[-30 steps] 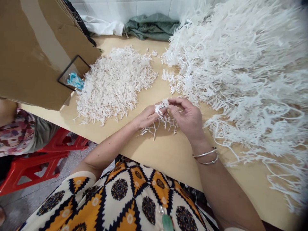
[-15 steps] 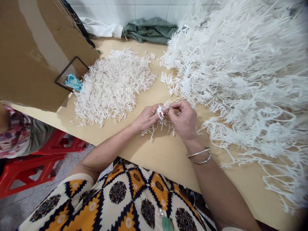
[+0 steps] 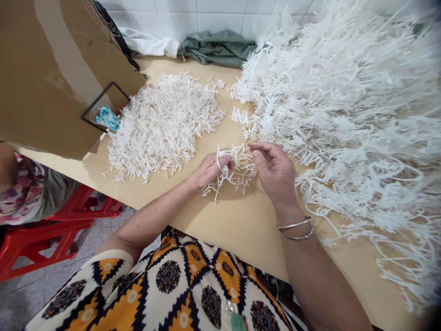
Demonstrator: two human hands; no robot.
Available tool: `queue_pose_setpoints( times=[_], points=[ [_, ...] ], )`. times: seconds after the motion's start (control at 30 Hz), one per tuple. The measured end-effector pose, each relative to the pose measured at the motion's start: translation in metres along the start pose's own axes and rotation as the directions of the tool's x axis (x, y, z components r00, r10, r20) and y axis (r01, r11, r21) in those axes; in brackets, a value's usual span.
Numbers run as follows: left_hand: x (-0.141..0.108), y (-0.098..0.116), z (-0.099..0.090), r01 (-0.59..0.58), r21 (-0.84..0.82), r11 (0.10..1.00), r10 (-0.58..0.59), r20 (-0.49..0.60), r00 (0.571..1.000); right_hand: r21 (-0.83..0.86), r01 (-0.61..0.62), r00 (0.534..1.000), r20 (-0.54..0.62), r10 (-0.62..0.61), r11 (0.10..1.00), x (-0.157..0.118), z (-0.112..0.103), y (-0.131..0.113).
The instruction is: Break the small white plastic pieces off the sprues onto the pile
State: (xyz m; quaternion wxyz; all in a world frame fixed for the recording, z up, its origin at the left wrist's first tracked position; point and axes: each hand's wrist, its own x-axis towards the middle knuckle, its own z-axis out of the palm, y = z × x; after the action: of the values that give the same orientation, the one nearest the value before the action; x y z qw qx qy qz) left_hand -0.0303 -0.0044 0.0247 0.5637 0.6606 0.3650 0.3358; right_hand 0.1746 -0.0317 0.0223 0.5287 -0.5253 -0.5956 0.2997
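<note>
**Fine Separation of a White Branched Cluster: Left Hand Bracing, Right Hand Working**

A small white cluster of thin, branching, plastic-looking strands (image 3: 225, 174) is being held just above the tan, smooth-topped table (image 3: 220, 225), between the two bare hands. The cluster is being grasped by the left hand (image 3: 208, 171), with strands being pinched near the thumb and forked ends being left hanging below. The right hand (image 3: 277, 172) is being positioned just beside the cluster, thumb and forefinger being brought near each other; whether a small piece is being gripped there cannot be told.

By judgement, the step in hand is being carried out at the fingertips — small parts are apparently being picked from the branches. For the next move, a fine pinch on a single branch is being called for, with the remainder being braced by the left hand; a loose brace is likely to result in strands being tangled.

The cluster is being flanked on the left by the low pile of short white sprigs (image 3: 165, 124), and on the right by the large heap of long white strands (image 3: 344, 101) — neither is being gripped by the left hand.
</note>
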Motion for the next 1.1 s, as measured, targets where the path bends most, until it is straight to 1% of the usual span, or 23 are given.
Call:
queue_pose_setpoints(
  times=[0.07,0.1,0.23,0.37,0.5,0.57,0.7,0.73,0.8,0.87,0.97,1.03,1.1],
  points=[
    [0.0,0.0,0.0,-0.013,0.034,0.999,0.013,0.011,1.0,0.006,-0.013,0.997,0.081,0.013,1.0,-0.003,0.003,-0.008],
    [0.0,0.0,0.0,-0.019,0.047,0.999,0.019,0.012,1.0,0.002,-0.013,0.995,0.103,0.013,1.0,-0.005,0.005,-0.01],
    [0.0,0.003,0.004,-0.02,0.075,0.997,0.021,-0.02,1.0,-0.032,-0.033,0.995,0.094,0.036,0.999,-0.01,0.011,-0.012],
    [0.002,0.004,0.007,-0.02,0.078,0.997,0.026,-0.079,0.997,-0.088,-0.09,0.995,0.04,0.094,0.992,-0.01,0.012,-0.013],
    [0.003,-0.002,0.007,-0.02,-0.017,1.0,0.019,-0.032,0.999,-0.148,-0.154,0.988,0.006,0.156,0.977,-0.008,0.015,-0.012],
    [0.002,-0.005,0.006,-0.012,-0.072,0.997,0.011,-0.008,1.0,-0.154,-0.183,0.983,-0.022,0.181,0.971,-0.005,0.017,-0.005],
    [0.0,-0.005,0.005,0.039,-0.171,0.984,-0.043,-0.018,0.999,-0.092,-0.194,0.964,-0.202,0.172,0.977,0.006,0.008,0.019],
    [0.0,-0.004,0.005,0.05,-0.19,0.981,-0.057,-0.03,0.998,-0.052,-0.191,0.961,-0.215,0.175,0.98,0.008,0.004,0.025],
    [0.001,-0.002,0.005,0.067,-0.207,0.976,-0.077,-0.044,0.996,0.013,-0.177,0.967,-0.186,0.176,0.984,0.009,-0.002,0.032],
    [0.003,0.0,0.005,0.08,-0.213,0.974,-0.092,-0.046,0.995,0.017,-0.136,0.981,-0.139,0.137,0.991,0.008,-0.006,0.031],
    [0.004,0.002,0.005,0.089,-0.209,0.974,-0.104,-0.058,0.993,-0.028,-0.046,0.993,-0.108,0.043,0.999,0.003,-0.004,0.022],
    [0.004,0.002,0.005,0.094,-0.199,0.975,-0.107,-0.054,0.993,-0.004,-0.024,0.998,-0.065,0.024,1.0,0.0,-0.001,0.015],
    [0.004,0.002,0.005,0.093,-0.183,0.979,-0.101,-0.033,0.994,0.038,-0.028,1.0,0.003,0.028,0.999,-0.002,0.003,0.01]
  ],
)
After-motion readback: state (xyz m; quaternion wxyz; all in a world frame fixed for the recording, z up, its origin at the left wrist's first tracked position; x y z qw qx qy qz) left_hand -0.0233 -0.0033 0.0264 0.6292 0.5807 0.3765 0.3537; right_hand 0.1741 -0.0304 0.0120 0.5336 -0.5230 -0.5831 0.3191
